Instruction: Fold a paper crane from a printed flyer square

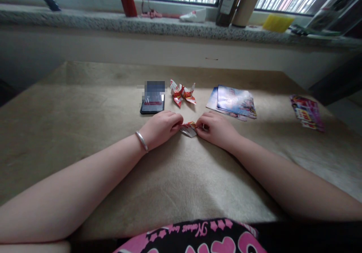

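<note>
A small folded piece of printed paper (pixel 189 129), red, yellow and white, lies between my hands over the middle of the table. My left hand (pixel 164 126), with a silver bangle at the wrist, pinches its left end. At its right end, the fingers of my right hand (pixel 216 130) are closed on the paper. Just beyond my hands sits a folded paper figure (pixel 183 93) in red and white, with several pointed flaps. The fingertips partly cover the paper's ends.
A phone (pixel 153 98) lies left of the figure. To the right is a stack of bluish printed sheets (pixel 236 101), and farther right some red-purple printed papers (pixel 307 112). Behind the table (pixel 113 75), a stone windowsill (pixel 169 26) holds a red bottle (pixel 128 3) and a yellow block (pixel 278 23).
</note>
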`<action>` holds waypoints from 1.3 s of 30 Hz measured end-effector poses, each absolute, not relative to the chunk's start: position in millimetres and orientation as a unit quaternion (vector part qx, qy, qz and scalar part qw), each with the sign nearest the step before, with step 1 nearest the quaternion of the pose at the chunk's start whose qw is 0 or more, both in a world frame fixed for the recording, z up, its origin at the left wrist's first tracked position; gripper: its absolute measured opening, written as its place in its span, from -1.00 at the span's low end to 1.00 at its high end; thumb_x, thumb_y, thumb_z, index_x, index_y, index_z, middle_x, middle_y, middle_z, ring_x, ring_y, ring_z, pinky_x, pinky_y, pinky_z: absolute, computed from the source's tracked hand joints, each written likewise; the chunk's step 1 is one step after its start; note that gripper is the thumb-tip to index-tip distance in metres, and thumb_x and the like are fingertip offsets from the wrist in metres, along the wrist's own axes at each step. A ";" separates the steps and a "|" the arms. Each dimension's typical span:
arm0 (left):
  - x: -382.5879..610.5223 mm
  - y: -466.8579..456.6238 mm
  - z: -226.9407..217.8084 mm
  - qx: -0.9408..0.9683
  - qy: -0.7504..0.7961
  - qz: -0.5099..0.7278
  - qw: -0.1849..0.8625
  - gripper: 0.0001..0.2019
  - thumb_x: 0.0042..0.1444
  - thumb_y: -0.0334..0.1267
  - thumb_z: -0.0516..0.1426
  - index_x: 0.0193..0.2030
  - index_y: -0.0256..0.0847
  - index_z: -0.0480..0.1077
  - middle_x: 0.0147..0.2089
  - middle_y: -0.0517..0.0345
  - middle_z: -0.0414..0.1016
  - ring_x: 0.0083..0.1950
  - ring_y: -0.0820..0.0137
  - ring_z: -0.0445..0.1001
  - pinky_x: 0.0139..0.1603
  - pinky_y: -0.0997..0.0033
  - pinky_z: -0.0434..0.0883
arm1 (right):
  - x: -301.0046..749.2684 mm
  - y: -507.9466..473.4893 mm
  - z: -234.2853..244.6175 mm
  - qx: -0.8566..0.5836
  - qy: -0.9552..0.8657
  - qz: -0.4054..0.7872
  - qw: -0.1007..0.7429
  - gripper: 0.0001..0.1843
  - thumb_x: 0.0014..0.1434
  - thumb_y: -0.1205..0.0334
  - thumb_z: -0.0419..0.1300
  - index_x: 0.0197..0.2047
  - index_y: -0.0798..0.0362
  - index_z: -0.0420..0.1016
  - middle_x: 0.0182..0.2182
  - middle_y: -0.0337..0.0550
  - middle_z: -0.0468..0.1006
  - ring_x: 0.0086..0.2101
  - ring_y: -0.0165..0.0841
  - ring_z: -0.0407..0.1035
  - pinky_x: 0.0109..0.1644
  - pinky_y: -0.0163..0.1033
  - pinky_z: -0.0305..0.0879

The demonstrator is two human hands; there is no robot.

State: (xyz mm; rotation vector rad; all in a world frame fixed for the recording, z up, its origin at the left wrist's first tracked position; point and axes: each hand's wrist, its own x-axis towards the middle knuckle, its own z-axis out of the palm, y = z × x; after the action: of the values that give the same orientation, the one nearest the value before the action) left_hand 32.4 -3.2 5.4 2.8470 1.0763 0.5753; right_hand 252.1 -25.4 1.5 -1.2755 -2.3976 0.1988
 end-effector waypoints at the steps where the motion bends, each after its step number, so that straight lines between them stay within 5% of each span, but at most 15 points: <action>1: 32.7 -3.0 5.1 0.920 0.345 0.186 0.024 -0.92 0.15 -0.39 0.10 -0.33 -0.29 0.40 -0.36 0.11 0.45 -0.32 0.40 0.38 -0.27 0.44 0.32 | 251.8 -25.5 1.6 -0.465 -0.856 0.079 0.211 -0.93 0.07 0.29 0.18 -0.39 0.07 0.48 -0.42 -0.16 0.48 -0.34 -0.35 0.29 -0.26 -0.29 0.19; 11: 32.6 -1.1 3.4 0.915 0.351 0.190 0.059 -0.94 0.16 -0.39 0.09 -0.30 -0.27 0.40 -0.31 0.10 0.44 -0.26 0.39 0.37 -0.20 0.42 0.33 | 253.9 -25.1 -0.8 -0.490 -0.843 0.070 0.211 -0.72 0.09 0.13 0.22 -0.14 0.04 0.55 -0.19 -0.04 0.51 -0.16 -0.22 0.34 -0.06 -0.15 0.26; 21: 31.7 -4.5 3.4 0.918 0.322 0.210 0.099 -0.78 0.12 -0.34 0.17 -0.08 -0.25 0.39 -0.22 0.11 0.42 -0.27 0.44 0.40 -0.25 0.49 0.35 | 252.5 -25.9 -1.1 -0.463 -0.841 0.107 0.259 -0.87 0.05 0.32 0.23 -0.26 0.04 0.45 -0.40 -0.19 0.47 -0.34 -0.36 0.32 -0.27 -0.29 0.23; 39: 43.5 -14.5 15.2 0.935 0.342 0.080 -0.044 -0.85 0.22 -0.33 0.05 -0.32 -0.29 0.40 -0.31 0.08 0.40 -0.29 0.37 0.36 -0.28 0.42 0.31 | 237.0 -29.9 8.7 -0.487 -0.859 0.043 0.150 -0.90 0.09 0.29 0.15 -0.33 0.05 0.50 -0.36 -0.13 0.51 -0.30 -0.31 0.33 -0.29 -0.27 0.15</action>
State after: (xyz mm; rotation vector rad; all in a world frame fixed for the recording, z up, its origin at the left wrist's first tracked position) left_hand 43.5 -14.5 15.2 3.0230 1.1063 0.2587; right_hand 237.0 -29.9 8.7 -1.4008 -2.4688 0.1222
